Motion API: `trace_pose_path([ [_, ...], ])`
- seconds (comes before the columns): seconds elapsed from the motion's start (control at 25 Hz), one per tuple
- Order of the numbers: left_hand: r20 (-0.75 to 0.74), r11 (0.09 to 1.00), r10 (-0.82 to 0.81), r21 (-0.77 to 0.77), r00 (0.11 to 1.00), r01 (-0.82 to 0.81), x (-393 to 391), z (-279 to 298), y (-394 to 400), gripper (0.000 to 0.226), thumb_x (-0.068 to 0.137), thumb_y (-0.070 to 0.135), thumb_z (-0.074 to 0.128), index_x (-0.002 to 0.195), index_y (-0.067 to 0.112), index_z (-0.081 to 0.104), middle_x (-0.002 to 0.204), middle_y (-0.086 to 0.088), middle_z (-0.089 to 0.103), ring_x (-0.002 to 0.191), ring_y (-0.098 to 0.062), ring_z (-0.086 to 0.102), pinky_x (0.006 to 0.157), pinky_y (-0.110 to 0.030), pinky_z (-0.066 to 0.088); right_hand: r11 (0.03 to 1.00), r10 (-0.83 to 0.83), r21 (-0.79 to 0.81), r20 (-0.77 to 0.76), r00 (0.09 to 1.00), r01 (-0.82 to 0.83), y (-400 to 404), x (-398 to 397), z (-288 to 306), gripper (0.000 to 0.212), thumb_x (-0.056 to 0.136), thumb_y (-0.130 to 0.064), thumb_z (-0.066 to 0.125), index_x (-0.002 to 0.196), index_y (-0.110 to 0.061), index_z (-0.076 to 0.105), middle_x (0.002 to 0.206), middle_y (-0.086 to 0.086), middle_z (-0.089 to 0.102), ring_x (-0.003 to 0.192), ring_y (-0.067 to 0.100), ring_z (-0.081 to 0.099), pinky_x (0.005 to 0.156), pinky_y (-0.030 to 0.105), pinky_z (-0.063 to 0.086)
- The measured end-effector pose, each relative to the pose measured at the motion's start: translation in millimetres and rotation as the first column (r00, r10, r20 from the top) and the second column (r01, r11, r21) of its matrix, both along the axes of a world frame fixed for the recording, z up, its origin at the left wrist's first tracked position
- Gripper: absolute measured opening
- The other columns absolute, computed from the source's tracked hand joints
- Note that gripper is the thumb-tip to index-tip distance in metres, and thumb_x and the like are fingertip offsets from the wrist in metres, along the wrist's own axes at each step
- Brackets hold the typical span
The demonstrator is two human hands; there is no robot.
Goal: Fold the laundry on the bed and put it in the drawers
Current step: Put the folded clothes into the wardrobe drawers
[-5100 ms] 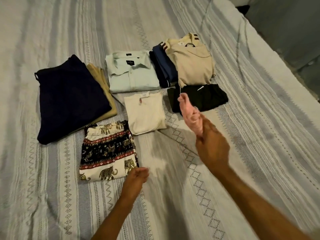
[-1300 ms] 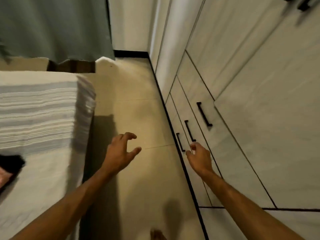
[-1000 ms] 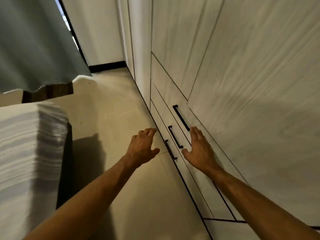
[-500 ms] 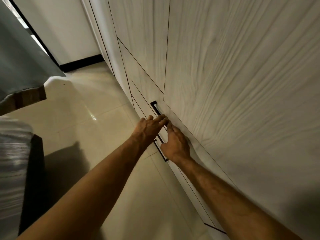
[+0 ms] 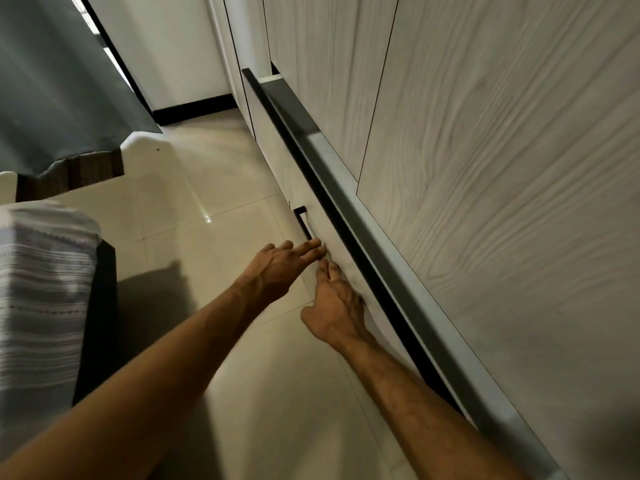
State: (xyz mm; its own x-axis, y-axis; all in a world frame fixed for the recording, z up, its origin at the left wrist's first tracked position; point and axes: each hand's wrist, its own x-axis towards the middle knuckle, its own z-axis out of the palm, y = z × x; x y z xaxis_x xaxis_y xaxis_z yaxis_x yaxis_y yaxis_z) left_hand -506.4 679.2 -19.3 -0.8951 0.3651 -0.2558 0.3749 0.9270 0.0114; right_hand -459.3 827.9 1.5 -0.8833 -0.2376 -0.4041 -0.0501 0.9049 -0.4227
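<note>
My left hand (image 5: 277, 268) with fingers straight at the black bar handle (image 5: 304, 226), my right hand (image 5: 337, 308) on the pale wood-grain drawer front (image 5: 277, 161), grip unclear, drawer's dark top edge (image 5: 332, 188) ajar from the wardrobe, open beige tiled floor (image 5: 207, 271) beside the striped bed corner (image 5: 45, 271)

The pale wood-grain drawer (image 5: 277, 161) stands pulled partly out, black handle (image 5: 303, 225) on its front.

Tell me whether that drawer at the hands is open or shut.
Open, partly: the drawer front stands out from the wardrobe, a dark gap behind its top edge.
</note>
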Motion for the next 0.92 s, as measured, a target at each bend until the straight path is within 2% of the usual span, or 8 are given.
trace_pose_path([
  [0.08, 0.026, 1.000, 0.014, 0.008, 1.000, -0.014, 22, -1, -29, 0.101, 0.087, -0.005, 0.054, 0.164, 0.037, 0.004, 0.173, 0.010, 0.000, 0.123, -0.022, 0.050, 0.086, -0.032, 0.048, 0.993, 0.116, -0.005, 0.005, 0.993, -0.116, -23, 24, 18, 0.096, 0.096, -0.020, 0.066, 0.166, -0.013, 0.000, 0.174, 0.010, 0.000, 0.154, 0.031, 0.025, 0.119, 0.044, 0.035],
  [0.16, 0.048, 0.968, 0.188, 0.160, 0.981, -0.193, 55, 4, -54, 0.086, 0.096, 0.013, 0.060, 0.162, 0.038, 0.011, 0.172, 0.008, 0.014, 0.131, -0.023, 0.050, 0.095, -0.035, 0.050, 0.965, 0.236, -0.062, -0.221, 0.946, -0.255, -38, 59, 38, 0.097, 0.092, -0.015, 0.069, 0.166, -0.014, 0.005, 0.174, 0.008, 0.003, 0.158, 0.031, 0.017, 0.123, 0.045, 0.033],
  [0.24, -0.025, 0.885, 0.345, 0.341, 0.938, -0.316, 90, 14, -68, 0.086, 0.098, 0.019, 0.063, 0.163, 0.036, 0.009, 0.172, 0.002, 0.017, 0.147, -0.028, 0.040, 0.114, -0.042, 0.043, 0.964, 0.205, -0.075, -0.396, 0.895, -0.254, -31, 96, 50, 0.107, 0.087, -0.025, 0.074, 0.166, -0.020, 0.003, 0.174, 0.004, 0.005, 0.160, 0.027, 0.009, 0.125, 0.046, 0.026],
  [0.32, -0.243, 0.948, 0.226, 0.276, 0.943, -0.156, 118, 24, -85, 0.104, 0.091, 0.009, 0.065, 0.165, 0.036, -0.003, 0.174, 0.003, -0.005, 0.160, -0.028, 0.010, 0.126, -0.048, 0.019, 0.979, 0.103, -0.152, -0.196, 0.975, -0.134, -21, 131, 55, 0.108, 0.097, -0.043, 0.062, 0.159, -0.033, -0.026, 0.172, -0.007, -0.018, 0.159, 0.017, -0.008, 0.130, 0.039, 0.012],
  [0.4, -0.270, 0.992, 0.007, 0.127, 0.963, 0.028, 134, 23, -109, 0.112, 0.086, 0.006, 0.065, 0.164, 0.038, -0.009, 0.172, 0.006, -0.017, 0.159, -0.025, -0.013, 0.126, -0.049, 0.002, 0.973, 0.095, -0.221, 0.091, 0.991, -0.073, -18, 168, 49, 0.098, 0.104, -0.047, 0.051, 0.142, -0.046, -0.039, 0.166, -0.018, -0.031, 0.159, 0.009, -0.009, 0.128, 0.028, 0.011],
  [0.56, -0.134, 0.994, 0.012, 0.113, 0.991, 0.003, 162, 29, -147, 0.105, 0.087, 0.003, 0.061, 0.162, 0.039, -0.003, 0.171, 0.009, -0.010, 0.157, -0.021, -0.022, 0.125, -0.045, -0.007, 0.942, 0.085, -0.331, 0.070, 0.994, -0.057, -51, 208, 38, 0.094, 0.104, -0.025, 0.058, 0.139, -0.055, -0.025, 0.167, -0.023, -0.020, 0.157, 0.006, 0.016, 0.118, 0.015, 0.025],
  [0.8, -0.056, 0.997, 0.059, 0.060, 0.997, -0.055, 212, 45, -211, 0.102, 0.089, -0.002, 0.060, 0.163, 0.035, 0.001, 0.166, 0.007, -0.014, 0.156, -0.021, -0.021, 0.125, -0.045, -0.008, 0.940, 0.199, -0.310, 0.158, 0.967, -0.143, -106, 251, 36, 0.100, 0.100, -0.037, 0.066, 0.145, -0.050, -0.023, 0.170, -0.020, -0.017, 0.153, 0.011, 0.029, 0.097, 0.002, 0.023],
  [0.92, -0.003, 0.981, 0.175, 0.084, 0.985, -0.174, 244, 50, -234, 0.097, 0.092, -0.001, 0.059, 0.164, 0.035, 0.003, 0.168, 0.008, -0.012, 0.155, -0.018, -0.022, 0.124, -0.043, -0.008, 0.921, 0.264, -0.340, 0.184, 0.947, -0.191, -134, 269, 38, 0.103, 0.099, -0.040, 0.066, 0.148, -0.049, -0.024, 0.168, -0.020, -0.021, 0.154, 0.012, 0.026, 0.110, 0.010, 0.023],
])
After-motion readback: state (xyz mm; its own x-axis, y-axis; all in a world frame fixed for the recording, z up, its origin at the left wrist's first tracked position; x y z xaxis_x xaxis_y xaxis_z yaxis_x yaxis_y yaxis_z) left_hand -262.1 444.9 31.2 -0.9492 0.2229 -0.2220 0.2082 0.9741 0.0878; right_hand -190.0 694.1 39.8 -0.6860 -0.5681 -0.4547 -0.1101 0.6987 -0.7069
